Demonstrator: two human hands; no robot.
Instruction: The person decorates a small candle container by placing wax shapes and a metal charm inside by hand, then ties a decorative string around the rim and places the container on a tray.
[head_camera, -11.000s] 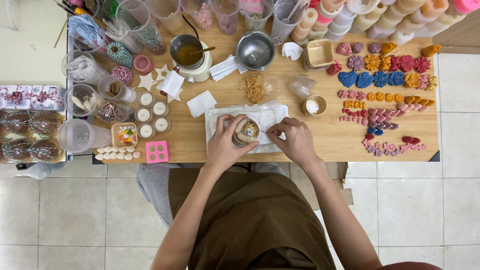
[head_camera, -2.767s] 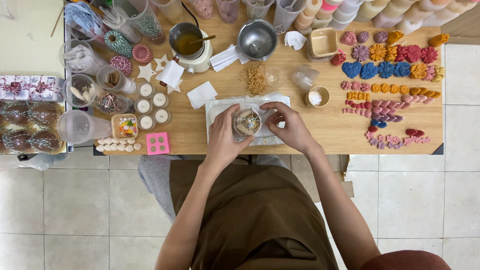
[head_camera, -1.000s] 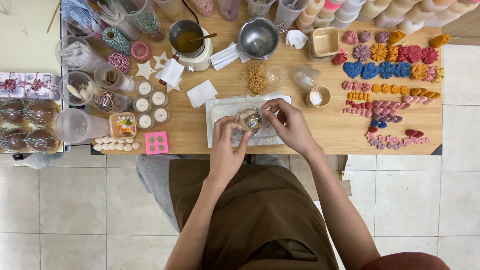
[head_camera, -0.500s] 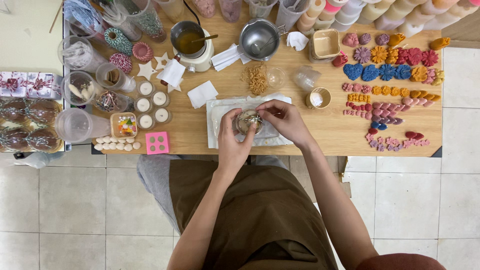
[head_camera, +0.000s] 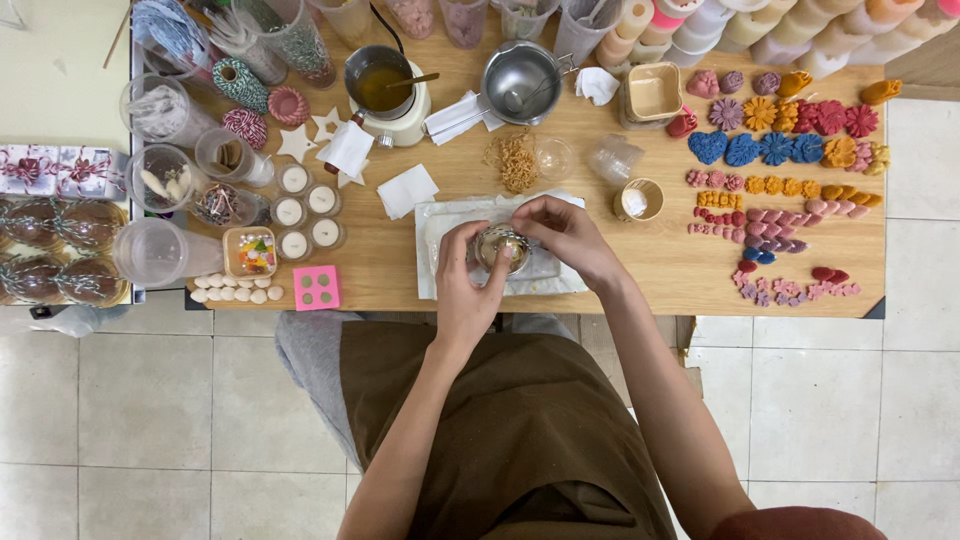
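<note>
A small round clear container (head_camera: 501, 247) with pale filling sits over a white work sheet (head_camera: 440, 222) near the table's front edge. My left hand (head_camera: 463, 283) grips its left side from below. My right hand (head_camera: 563, 233) reaches over it from the right, with the fingertips pinched at its top rim. What the fingertips pinch is too small to tell.
A wooden table (head_camera: 660, 285) holds a melting pot with amber liquid (head_camera: 383, 87), a steel bowl (head_camera: 520, 82), tealights (head_camera: 308, 216), a pink mould (head_camera: 316, 287), twine spools (head_camera: 240, 85), clear cups (head_camera: 160, 252) and rows of coloured wax flowers (head_camera: 780, 150). Wrapped brown items (head_camera: 60, 250) lie at the far left.
Both hands stay on the small container. My right hand's fingers have shifted along its top rim; the container has moved only slightly on the sheet.
</note>
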